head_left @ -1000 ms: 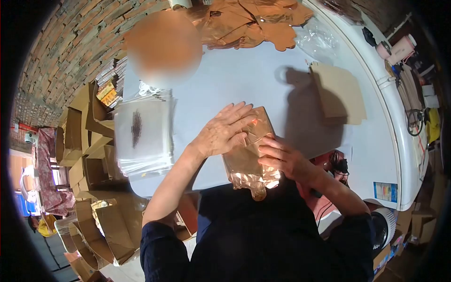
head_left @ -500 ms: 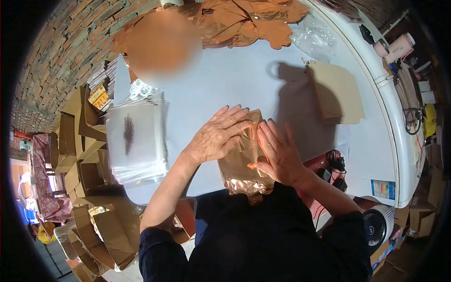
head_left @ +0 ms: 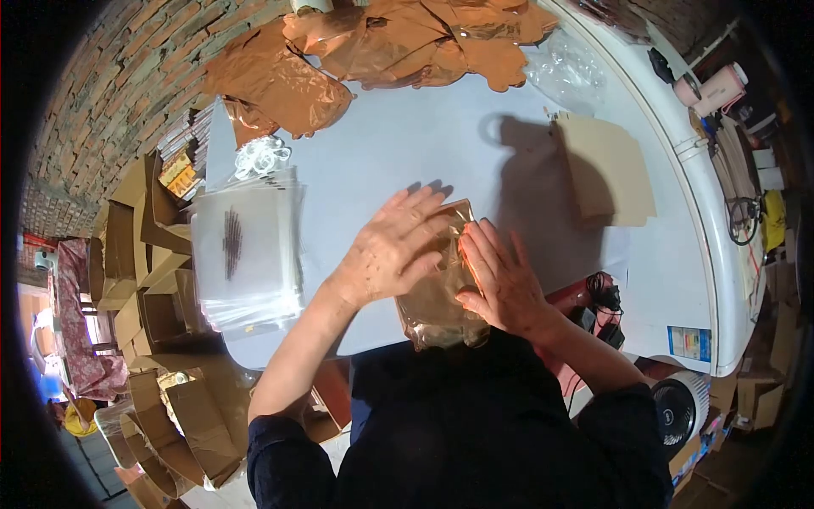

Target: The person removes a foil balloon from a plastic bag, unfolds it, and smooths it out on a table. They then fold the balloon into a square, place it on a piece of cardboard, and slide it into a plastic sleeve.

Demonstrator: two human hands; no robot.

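Note:
A copper-coloured foil balloon point(head_left: 432, 310), folded into a flat rectangle, lies at the table's front edge against my dark clothing. Over its upper left part rests my left hand point(head_left: 390, 250), fingers stretched out and thumb pointing across the foil. My right hand point(head_left: 506, 284) lies along its right edge with straight fingers, the thumb reaching inward over the foil. Both hands are open and flat. Orange light reflected from the foil shows beside the right fingers. Parts of the balloon are hidden beneath the hands.
Crumpled copper foil balloons point(head_left: 407, 42) are heaped along the back. To the left are a stack of clear plastic bags point(head_left: 254, 263) and white rings point(head_left: 261, 157). A cardboard stack point(head_left: 623, 170) sits at right, cardboard boxes point(head_left: 199, 416) left of the table, and a fan point(head_left: 678, 407) lower right.
The foil's lower end, which hung loose and crinkled toward me, now looks shorter and flatter. My left hand has slid slightly down and left; its fingers stay outstretched.

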